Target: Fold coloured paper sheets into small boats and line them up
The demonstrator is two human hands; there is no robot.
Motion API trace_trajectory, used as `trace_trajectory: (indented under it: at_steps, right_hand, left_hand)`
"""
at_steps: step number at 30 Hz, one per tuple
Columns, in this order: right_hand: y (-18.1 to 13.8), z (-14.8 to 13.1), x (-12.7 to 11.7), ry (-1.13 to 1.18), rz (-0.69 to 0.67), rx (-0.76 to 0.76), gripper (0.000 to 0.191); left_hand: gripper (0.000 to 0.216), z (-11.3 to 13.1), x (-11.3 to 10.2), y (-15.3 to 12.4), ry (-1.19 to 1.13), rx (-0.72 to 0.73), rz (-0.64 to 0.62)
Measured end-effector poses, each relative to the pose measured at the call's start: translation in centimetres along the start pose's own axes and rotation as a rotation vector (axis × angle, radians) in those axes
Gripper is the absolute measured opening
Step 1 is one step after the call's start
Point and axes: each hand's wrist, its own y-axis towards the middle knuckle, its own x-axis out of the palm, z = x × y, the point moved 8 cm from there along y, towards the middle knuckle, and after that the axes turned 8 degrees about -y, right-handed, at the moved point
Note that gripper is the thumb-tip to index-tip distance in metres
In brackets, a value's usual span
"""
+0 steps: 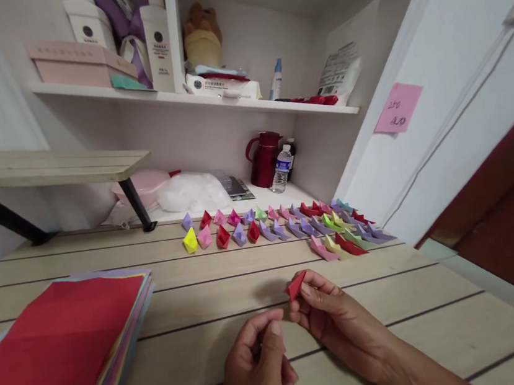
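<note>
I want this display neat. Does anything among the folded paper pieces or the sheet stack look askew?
Nothing damaged or spilled. A few folded pieces sit in front of the two rows, at the right end; the paper stack has slightly fanned edges.

paper stack (60, 344) left | folded boats (280, 230) behind hands (293, 332)

A: Surface?
B: Light wooden slatted desk (181, 302).
A: What's on it?
B: Stack of coloured paper sheets (55, 348) at the near left, red on top. Rows of small folded paper boats (280, 230), mixed colours, far middle to right. Wooden riser shelf (47, 165) on black legs, back left.
</note>
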Motion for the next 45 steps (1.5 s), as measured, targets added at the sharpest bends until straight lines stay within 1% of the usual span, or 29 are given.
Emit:
trace_trajectory:
  at_steps: [10,15,17,18,20,22,24,26,28,30,31,33,36,39,42,45]
  right_hand:
    - [-0.4,-0.2,1.1,-0.091,-0.094,-0.035,0.013]
    - [-0.6,0.0,1.0,-0.135,-0.081,-0.042,0.013]
    - [-0.6,0.1,0.9,-0.171,-0.058,-0.050,0.014]
    - [-0.6,0.0,0.8,-0.205,-0.045,-0.063,0.014]
    - [-0.6,-0.5,0.8,-0.326,-0.023,-0.120,0.013]
    - [-0.8,-1.2,1.1,-0.508,-0.022,-0.202,0.012]
    - [-1.0,-2.0,1.6,-0.688,-0.041,-0.283,0.013]
    - [-1.3,-2.7,2.0,-0.822,-0.061,-0.354,0.013]
    - [-1.6,-3.1,2.3,-0.906,-0.068,-0.403,0.013]
    - [-1.7,-3.2,2.4,-0.934,-0.074,-0.414,0.012]
    - [-1.7,-3.0,2.4,-0.920,-0.077,-0.400,0.012]
    - [-1.7,-2.5,2.3,-0.853,-0.096,-0.349,0.017]
    - [-1.8,-1.8,2.3,-0.778,-0.124,-0.298,0.040]
    - [-2.2,-2.2,2.9,-0.851,-0.135,-0.360,0.056]
    - [-2.7,-3.2,3.4,-0.941,-0.119,-0.466,0.057]
    - [-3.0,-3.9,3.6,-0.988,-0.099,-0.524,0.050]
  left_hand:
    - [0.056,0.0,-0.2,0.4,0.026,-0.032,-0.013]
    - [0.051,-0.3,0.0,0.5,0.026,-0.058,-0.048]
    - [0.047,-0.2,0.3,0.5,0.004,-0.066,-0.081]
    - [0.047,-0.2,0.5,0.4,-0.007,-0.078,-0.104]
    - [0.056,-0.1,0.8,0.3,-0.017,-0.120,-0.152]
    - [0.066,-0.2,1.1,0.1,-0.007,-0.183,-0.189]
    - [0.069,-0.5,1.4,0.0,0.008,-0.229,-0.210]
    - [0.066,-1.1,1.3,0.4,0.007,-0.239,-0.176]
    - [0.058,-1.7,0.7,1.0,-0.010,-0.214,-0.089]
    - [0.056,-2.0,0.1,1.5,-0.032,-0.180,-0.012]
    - [0.056,-2.1,-0.1,1.6,-0.040,-0.170,-0.001]
    - [0.054,-1.8,0.0,1.4,-0.051,-0.169,-0.036]
    - [0.053,-1.0,0.5,0.9,-0.072,-0.184,-0.139]
    - [0.056,-0.6,0.9,0.8,-0.106,-0.205,-0.206]
    - [0.061,-0.8,1.3,0.9,-0.115,-0.243,-0.245]
    - [0.060,-0.8,1.3,0.9,-0.136,-0.264,-0.223]
